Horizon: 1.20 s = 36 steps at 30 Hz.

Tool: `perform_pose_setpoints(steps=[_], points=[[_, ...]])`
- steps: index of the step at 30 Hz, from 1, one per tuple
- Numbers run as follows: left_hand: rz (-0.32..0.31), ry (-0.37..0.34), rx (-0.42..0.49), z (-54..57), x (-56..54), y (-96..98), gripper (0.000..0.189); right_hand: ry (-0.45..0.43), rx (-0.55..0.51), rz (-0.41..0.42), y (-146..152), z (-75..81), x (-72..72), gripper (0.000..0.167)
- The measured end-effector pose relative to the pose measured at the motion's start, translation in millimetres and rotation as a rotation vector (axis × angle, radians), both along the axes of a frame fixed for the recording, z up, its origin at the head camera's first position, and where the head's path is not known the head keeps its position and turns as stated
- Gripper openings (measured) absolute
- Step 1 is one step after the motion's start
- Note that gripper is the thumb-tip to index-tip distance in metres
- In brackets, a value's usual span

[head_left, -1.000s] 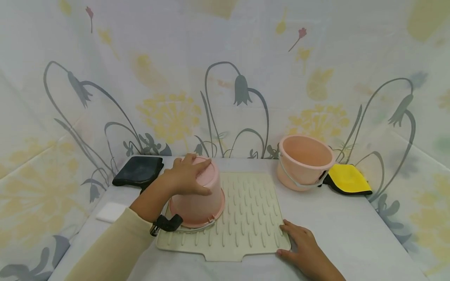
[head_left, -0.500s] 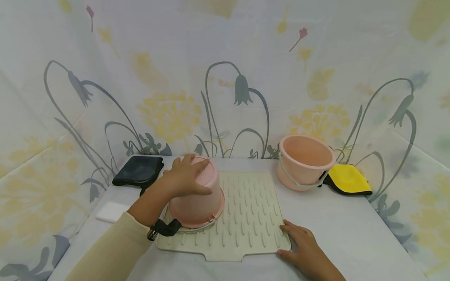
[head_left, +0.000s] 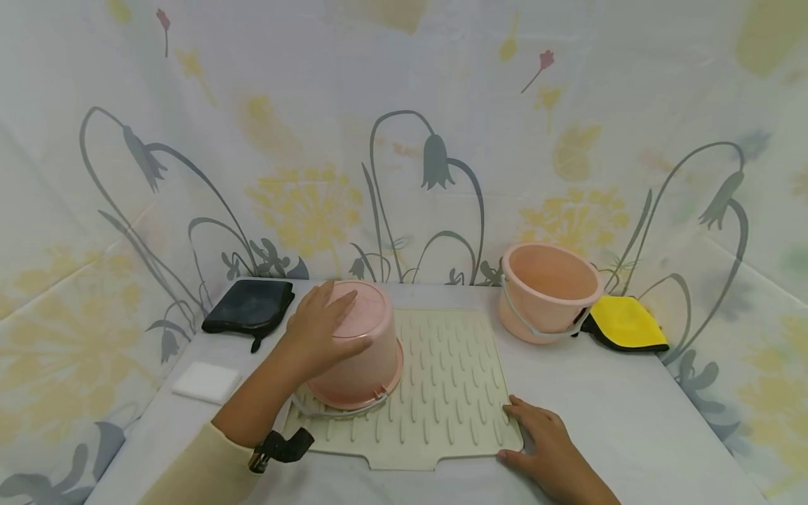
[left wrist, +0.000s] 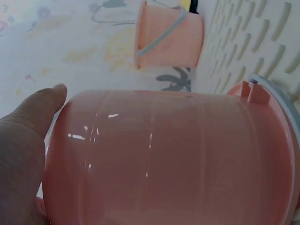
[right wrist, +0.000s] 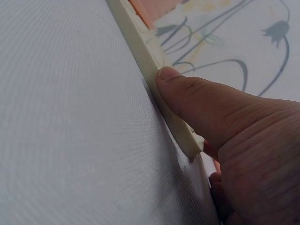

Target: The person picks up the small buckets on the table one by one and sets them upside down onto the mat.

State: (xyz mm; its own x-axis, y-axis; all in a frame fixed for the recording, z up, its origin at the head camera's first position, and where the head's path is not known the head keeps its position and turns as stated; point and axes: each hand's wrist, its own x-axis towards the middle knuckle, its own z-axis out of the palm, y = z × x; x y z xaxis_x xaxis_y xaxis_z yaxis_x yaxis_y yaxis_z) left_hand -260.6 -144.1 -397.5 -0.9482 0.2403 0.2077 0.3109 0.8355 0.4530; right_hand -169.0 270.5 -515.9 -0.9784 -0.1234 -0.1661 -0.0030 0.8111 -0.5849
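A pink bucket [head_left: 362,365] stands upside down on the left part of a cream ridged drying mat [head_left: 448,386], its rim down and its white handle lying on the mat. My left hand [head_left: 322,333] rests at the left of its upturned base, fingers spread over the top and thumb along the near side. In the left wrist view the thumb [left wrist: 42,108] is by the base edge of the bucket [left wrist: 159,154]. My right hand [head_left: 546,445] touches the near right corner of the mat, thumb at the front edge, fingers along the side; the thumb [right wrist: 192,91] lies straight against the edge.
A second pink bucket [head_left: 549,294] stands upright at the back right, beside a yellow cloth with black edging [head_left: 628,322]. To the left lie a dark folded item [head_left: 249,307] and a white sponge-like block [head_left: 207,382]. A patterned curtain [head_left: 404,210] closes off the back.
My left hand has slid a little left and toward me across the bucket's base, showing more of it. The bucket, mat and right hand have stayed in place.
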Motion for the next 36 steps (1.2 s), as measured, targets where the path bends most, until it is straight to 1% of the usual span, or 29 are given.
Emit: perform_pose_setpoints(steps=[2, 5, 9, 11, 13, 17, 19, 23, 25, 28, 29, 31, 32, 34, 36], points=[[-0.004, 0.007, 0.037, -4.7, 3.7, -5.7, 0.089, 0.003, 0.005, 0.003, -0.1, -0.7, -0.8, 0.094], [0.01, 0.013, 0.088, -11.9, 11.6, -13.8, 0.095, 0.011, 0.01, 0.004, -0.4, -0.3, -1.2, 0.094], [0.075, 0.004, 0.172, -20.9, 26.6, -20.0, 0.103, 0.034, 0.006, 0.015, 0.7, 1.1, 0.3, 0.09], [0.109, -0.014, 0.218, -25.8, 35.5, -21.3, 0.103, 0.041, 0.006, 0.02, 1.4, 1.4, 0.7, 0.088], [0.136, -0.046, 0.261, -31.2, 44.4, -22.3, 0.103, 0.04, 0.011, 0.018, 1.6, 1.5, 0.4, 0.088], [0.166, -0.102, 0.301, -43.7, 58.5, -26.6, 0.107, 0.03, 0.01, 0.005, 1.3, 0.9, -0.4, 0.089], [0.177, -0.111, 0.293, -51.4, 64.4, -30.3, 0.109, 0.029, 0.007, -0.001, 0.6, 0.5, -0.2, 0.088], [0.195, -0.141, 0.256, -68.0, 74.5, -40.1, 0.109, 0.049, 0.019, 0.018, -0.7, 0.5, 0.6, 0.087], [0.204, -0.189, 0.249, -76.1, 79.0, -45.5, 0.111, 0.054, 0.026, 0.023, -1.0, 0.9, 1.1, 0.086], [0.202, -0.283, 0.259, -87.8, 83.2, -53.9, 0.114, 0.044, 0.021, 0.011, -0.8, 1.3, 1.1, 0.087], [0.192, -0.296, 0.256, -92.0, 84.0, -56.5, 0.115, 0.045, 0.019, 0.01, -0.7, 1.0, 0.7, 0.087], [0.168, -0.32, 0.221, -99.8, 83.9, -60.1, 0.117, 0.042, 0.012, 0.007, -0.7, 0.6, -0.3, 0.088], [0.153, -0.318, 0.192, -103.8, 83.7, -60.9, 0.119, 0.039, 0.011, 0.003, -0.8, 0.3, -0.7, 0.088], [0.117, -0.277, 0.122, -111.8, 83.9, -61.3, 0.119, 0.043, 0.011, 0.007, -0.7, 0.1, -0.8, 0.088], [0.095, -0.24, 0.053, -118.8, 84.7, -59.9, 0.12, 0.041, 0.016, 0.012, -0.9, 0.7, -0.7, 0.088]])
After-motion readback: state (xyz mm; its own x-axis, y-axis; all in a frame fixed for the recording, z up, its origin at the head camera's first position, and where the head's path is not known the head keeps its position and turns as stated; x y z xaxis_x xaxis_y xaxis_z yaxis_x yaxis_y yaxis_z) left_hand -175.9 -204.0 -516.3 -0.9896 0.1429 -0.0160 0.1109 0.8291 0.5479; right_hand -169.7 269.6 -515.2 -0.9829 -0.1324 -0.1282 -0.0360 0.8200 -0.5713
